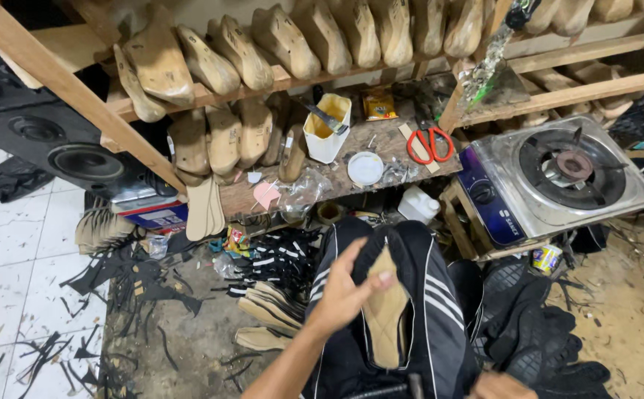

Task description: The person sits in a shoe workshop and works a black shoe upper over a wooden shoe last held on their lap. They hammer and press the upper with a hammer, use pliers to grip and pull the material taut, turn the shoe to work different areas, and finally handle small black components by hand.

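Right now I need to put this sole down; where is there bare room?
Bare wood on the bench, between the white lid and red scissors. White tiles at far left are fairly open. The floor by the insole stack is crowded with black scraps.

i'm sitting in a shoemaking workshop: wooden shoe lasts (285,41) line the rack at twelve o'clock, a glue tub (327,127) and red scissors (430,144) sit on the bench, cut insoles (270,310) and black offcuts (152,281) litter the floor at nine o'clock.

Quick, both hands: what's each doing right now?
Left hand: closed on the tan insole.
Right hand: mostly out of frame, cannot tell.
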A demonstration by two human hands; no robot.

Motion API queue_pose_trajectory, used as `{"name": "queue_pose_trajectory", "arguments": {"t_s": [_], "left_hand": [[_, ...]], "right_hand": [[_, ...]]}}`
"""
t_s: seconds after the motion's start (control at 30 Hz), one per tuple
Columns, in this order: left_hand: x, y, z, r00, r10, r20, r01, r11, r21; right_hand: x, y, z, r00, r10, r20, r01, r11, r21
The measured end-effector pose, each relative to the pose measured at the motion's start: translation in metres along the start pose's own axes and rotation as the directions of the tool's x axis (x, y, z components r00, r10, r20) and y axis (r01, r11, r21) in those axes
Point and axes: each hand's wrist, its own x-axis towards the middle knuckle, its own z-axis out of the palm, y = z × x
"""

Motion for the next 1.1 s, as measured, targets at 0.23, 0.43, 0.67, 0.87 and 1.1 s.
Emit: {"name": "queue_pose_trajectory", "arguments": {"t_s": [0.23,0.43,0.67,0.87,1.1], "left_hand": [[0.036,0.076,0.02,0.976,0.154,0.157,-0.03,0.802,-0.597],[0.049,0.074,0.035,0.966,0.186,-0.182,-0.225,0.949,-0.221],[0.018,0.03,0.024,1.0,-0.008,0.028,0.018,0.927,-0.375],[0.021,0.032,0.015,1.0,-0.019,0.003,0.019,0.914,-0.405],[0.022,0.034,0.014,0.997,-0.074,0.011,0.071,0.887,-0.456]], "right_hand": [[-0.009,-0.105,-0.05,0.988,-0.111,-0.107,0.029,-0.549,0.835],[-0.013,-0.17,-0.081,0.861,-0.213,-0.462,0.215,-0.671,0.71],[-0.02,-0.201,-0.096,0.636,-0.09,-0.766,0.724,0.414,0.552],[-0.022,-0.222,-0.101,0.506,-0.207,-0.837,0.717,0.64,0.276],[-0.02,-0.226,-0.095,0.472,-0.228,-0.852,0.721,0.656,0.224]]}}
